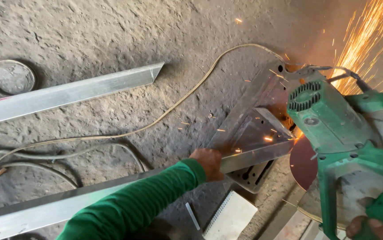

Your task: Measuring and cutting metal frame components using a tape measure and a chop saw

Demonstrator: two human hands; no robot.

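My left hand, in a green sleeve, grips a long square metal tube that runs from the lower left into a green chop saw. The tube's far end lies on the saw's metal base against the fence. My right hand holds the saw's green handle at the lower right; only a few fingers show. The dark red cutting disc meets the tube, and orange sparks fly up to the upper right.
A second metal tube with a mitred end lies on the dirt floor at the left. Beside it is a round metal lid. A pale cable and hoses loop across the floor. A spiral notebook lies below the saw base.
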